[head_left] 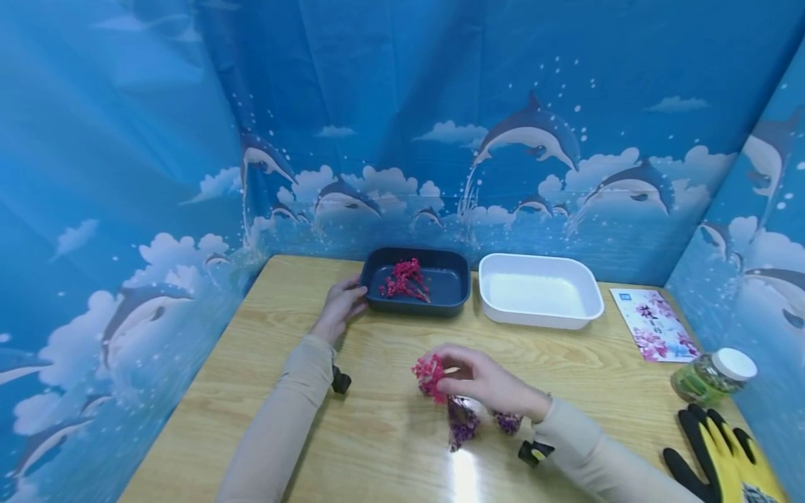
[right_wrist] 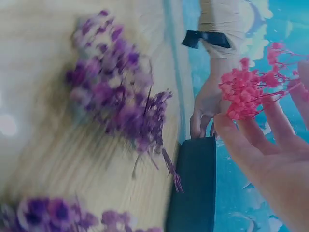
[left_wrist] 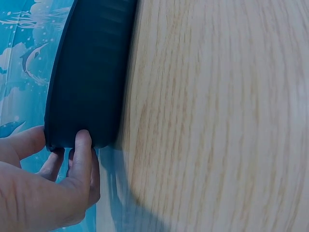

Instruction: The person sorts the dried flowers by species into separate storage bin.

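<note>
Pink flower sprig (head_left: 430, 377) sat pinched in the right hand's (head_left: 481, 381) grip.
Its blooms jutted left of the thumb and fingers (head_left: 462, 356), above the tabletop (head_left: 377, 433) near purple bunches (head_left: 464, 425), while the left hand (head_left: 339, 305) grasped a dark tray's (head_left: 448, 279) left end.

A person's left hand (head_left: 342, 305) holds the end of a dark tray (head_left: 418, 307) with pink flowers (head_left: 405, 279) inside; the right hand (head_left: 487, 381) pinches a pink bunch (head_left: 429, 378) near purple flowers (head_left: 464, 425) on a wooden table (head_left: 251, 384). Rightward are a white tray (head_left: 541, 318), card (head_left: 654, 325), jar (head_left: 701, 379) and glove (head_left: 723, 447), with a dolphin-print backdrop (head_left: 402, 105) behind.
</note>
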{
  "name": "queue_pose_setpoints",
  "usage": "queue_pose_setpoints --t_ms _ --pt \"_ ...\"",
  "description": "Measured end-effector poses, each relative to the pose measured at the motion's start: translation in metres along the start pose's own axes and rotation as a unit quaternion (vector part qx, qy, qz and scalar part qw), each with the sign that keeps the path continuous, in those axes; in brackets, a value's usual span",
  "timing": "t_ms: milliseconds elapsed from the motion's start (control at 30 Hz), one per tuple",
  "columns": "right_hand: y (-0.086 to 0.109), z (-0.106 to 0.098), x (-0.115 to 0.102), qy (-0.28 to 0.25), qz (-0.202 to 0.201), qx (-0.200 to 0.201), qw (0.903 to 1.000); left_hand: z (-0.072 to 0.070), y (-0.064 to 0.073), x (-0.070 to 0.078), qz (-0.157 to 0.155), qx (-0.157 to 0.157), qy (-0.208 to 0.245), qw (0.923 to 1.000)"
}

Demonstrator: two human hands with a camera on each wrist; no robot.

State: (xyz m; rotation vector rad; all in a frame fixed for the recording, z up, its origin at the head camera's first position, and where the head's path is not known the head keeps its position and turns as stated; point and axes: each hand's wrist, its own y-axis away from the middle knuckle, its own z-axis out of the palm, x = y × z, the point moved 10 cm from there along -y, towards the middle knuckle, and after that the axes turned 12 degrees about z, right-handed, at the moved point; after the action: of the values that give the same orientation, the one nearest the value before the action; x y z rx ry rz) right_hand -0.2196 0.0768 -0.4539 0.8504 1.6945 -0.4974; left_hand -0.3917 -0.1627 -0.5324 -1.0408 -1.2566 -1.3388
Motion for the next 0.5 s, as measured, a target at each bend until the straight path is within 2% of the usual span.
queue_pose_setpoints --t_ms 67,167,500 --pt "-0.001 -0.007 0.004 -0.038 0.028 0.011 0.9988 0.0 0.0 0.0 0.0 0.0 0.001 1.0" --pt "0.0 -0.017 0.008 -0.068 0.057 0.035 0.9955 0.0 0.0 0.001 0.001 -0.002 0.002 1.0" --pt "0.0 -0.041 0.009 -0.162 0.078 0.068 0.9814 -0.001 0.0 0.0 0.001 -0.003 0.0 1.0"
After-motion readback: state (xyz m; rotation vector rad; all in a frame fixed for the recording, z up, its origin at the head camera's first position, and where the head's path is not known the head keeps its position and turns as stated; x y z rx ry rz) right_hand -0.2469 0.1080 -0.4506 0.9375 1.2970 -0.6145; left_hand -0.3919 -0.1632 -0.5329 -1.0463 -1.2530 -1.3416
